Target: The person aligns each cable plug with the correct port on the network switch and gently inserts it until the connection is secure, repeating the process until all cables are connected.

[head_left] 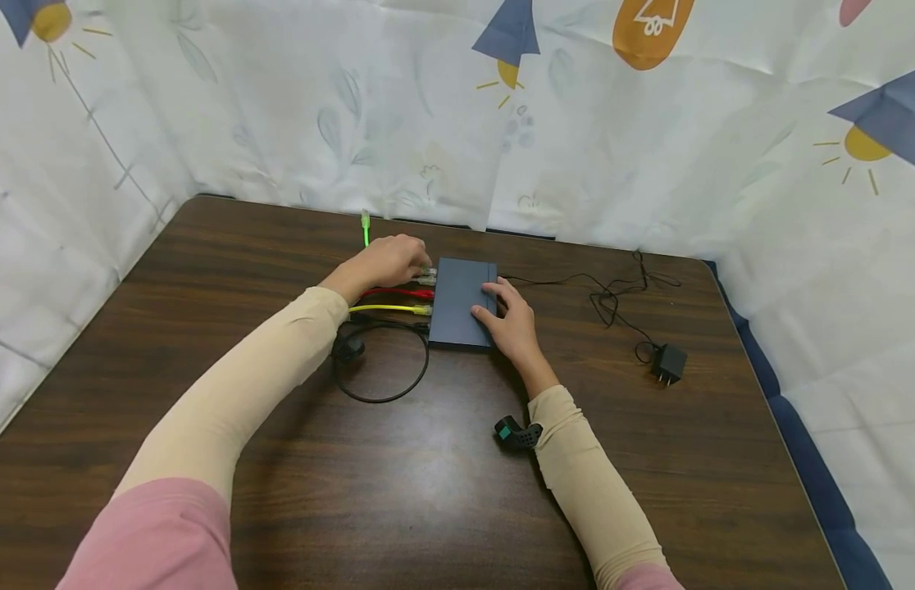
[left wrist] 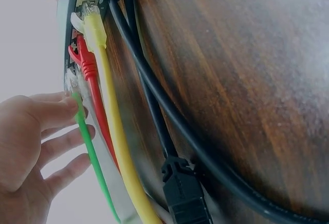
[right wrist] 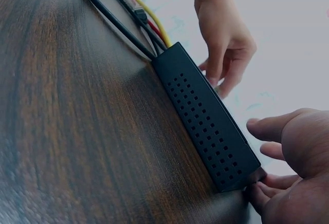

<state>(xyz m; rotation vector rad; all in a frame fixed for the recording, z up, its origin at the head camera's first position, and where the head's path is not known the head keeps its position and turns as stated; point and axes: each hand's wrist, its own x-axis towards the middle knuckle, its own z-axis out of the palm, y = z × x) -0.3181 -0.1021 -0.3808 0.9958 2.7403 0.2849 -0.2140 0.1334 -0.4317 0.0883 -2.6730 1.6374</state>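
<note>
A dark blue-grey network switch (head_left: 463, 303) lies flat on the table, ports facing left. My left hand (head_left: 389, 260) pinches the green Ethernet cable (left wrist: 88, 136) just behind its clear plug (left wrist: 72, 81), which is at the port row. Beside it, the red Ethernet cable (left wrist: 88, 62) and the yellow Ethernet cable (left wrist: 100, 44) run into neighbouring ports; a grey cable lies partly hidden behind them. My right hand (head_left: 511, 319) grips the switch's right side, thumb over the top and fingers at the edge (right wrist: 264, 175).
A black cable (head_left: 384, 400) loops in front of the ports on the left. From the switch's right side a thin black cord (head_left: 608, 295) leads to a power adapter (head_left: 669, 363). The green cable's other plug (head_left: 365, 220) points toward the back edge. A printed white curtain (head_left: 428, 106) hangs behind the table.
</note>
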